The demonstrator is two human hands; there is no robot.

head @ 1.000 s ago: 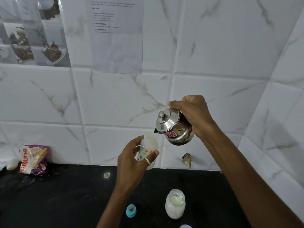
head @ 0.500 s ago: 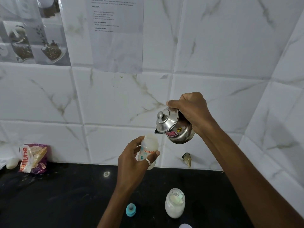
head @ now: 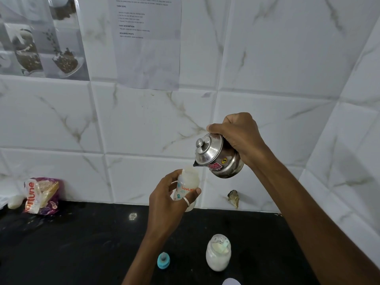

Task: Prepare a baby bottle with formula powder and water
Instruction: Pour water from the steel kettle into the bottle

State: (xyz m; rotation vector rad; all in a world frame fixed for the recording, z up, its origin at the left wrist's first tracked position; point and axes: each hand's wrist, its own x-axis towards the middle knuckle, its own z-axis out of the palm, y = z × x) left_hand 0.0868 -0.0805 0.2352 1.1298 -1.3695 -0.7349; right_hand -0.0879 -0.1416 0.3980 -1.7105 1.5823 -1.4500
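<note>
The open baby bottle (head: 188, 182) is gripped upright in the curled fingers of the left hand (head: 166, 204), above the counter (head: 72, 243). Just above those fingers, a tilted steel kettle (head: 218, 159) is clasped by the right hand (head: 238, 136), its spout at the bottle's mouth. A powder jar (head: 218, 258) is seen below.

Black tabletop (head: 72, 243), white wall tiles (head: 287, 68) with grey-brown marble veins, silver kettle (head: 218, 157) bearing red and yellow stickers (head: 214, 166), milky-white baby bottle (head: 188, 186) with orange lettering and teal motifs, teal bottle cap (head: 163, 260), clear jar (head: 211, 240) of white powder (head: 217, 264), purple pouch (head: 41, 195) with orange lettering.
</note>
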